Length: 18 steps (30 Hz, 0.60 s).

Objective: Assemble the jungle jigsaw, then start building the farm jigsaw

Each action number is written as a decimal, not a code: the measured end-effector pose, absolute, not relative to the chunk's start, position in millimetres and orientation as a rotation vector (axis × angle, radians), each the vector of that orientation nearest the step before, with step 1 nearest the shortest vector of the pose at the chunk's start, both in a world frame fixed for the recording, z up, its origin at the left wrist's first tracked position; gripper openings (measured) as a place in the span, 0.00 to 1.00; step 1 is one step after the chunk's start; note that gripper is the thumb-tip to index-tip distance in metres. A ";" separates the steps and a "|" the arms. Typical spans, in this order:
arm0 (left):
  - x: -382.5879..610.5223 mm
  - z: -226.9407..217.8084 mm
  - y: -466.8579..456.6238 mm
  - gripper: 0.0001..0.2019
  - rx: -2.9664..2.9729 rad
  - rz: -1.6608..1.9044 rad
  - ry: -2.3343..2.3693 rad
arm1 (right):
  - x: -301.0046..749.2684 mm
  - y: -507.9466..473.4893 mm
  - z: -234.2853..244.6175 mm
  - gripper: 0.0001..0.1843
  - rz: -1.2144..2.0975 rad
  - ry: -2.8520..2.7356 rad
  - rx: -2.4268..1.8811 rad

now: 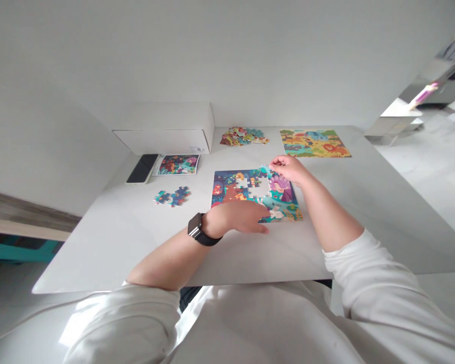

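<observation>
A colourful jigsaw puzzle (pixel 284 199) lies partly assembled on the white table (pixel 144 232), with a white gap near its middle. My left hand (pixel 237 218), a dark watch on its wrist, rests flat on the puzzle's near left edge with fingers stretched out. My right hand (pixel 290 168) hovers at the puzzle's far right corner and pinches a small teal puzzle piece (pixel 266 169) between its fingertips.
Loose joined pieces (pixel 172 196) lie left of the puzzle. Further back are a small reference picture (pixel 177 165), a dark phone (pixel 142 168), a white box (pixel 167 129), a heap of pieces (pixel 242 136) and a finished animal puzzle (pixel 314 143).
</observation>
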<state>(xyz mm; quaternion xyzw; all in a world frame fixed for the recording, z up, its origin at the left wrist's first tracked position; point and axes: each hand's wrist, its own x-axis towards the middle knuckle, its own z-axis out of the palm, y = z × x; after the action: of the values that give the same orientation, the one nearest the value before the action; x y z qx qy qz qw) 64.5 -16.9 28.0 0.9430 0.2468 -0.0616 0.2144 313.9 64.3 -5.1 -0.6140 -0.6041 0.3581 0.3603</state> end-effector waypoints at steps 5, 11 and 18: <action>39.1 64.6 13.9 0.17 2.481 -0.142 0.814 | 315.6 66.8 -8.2 0.21 0.917 -1.594 -1.540; -9.8 69.8 63.2 0.16 2.433 0.266 1.511 | 313.5 70.5 -11.9 0.18 0.919 -1.627 -1.535; -11.4 64.1 69.8 0.14 2.424 0.403 1.566 | 312.0 69.4 -11.9 0.18 0.923 -1.624 -1.554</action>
<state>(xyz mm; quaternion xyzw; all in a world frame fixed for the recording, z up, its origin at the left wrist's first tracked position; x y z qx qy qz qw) -11.4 69.8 64.1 0.8265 0.5340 0.1373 0.1138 312.0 69.4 -11.9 -0.5994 -0.6266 0.3560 0.3484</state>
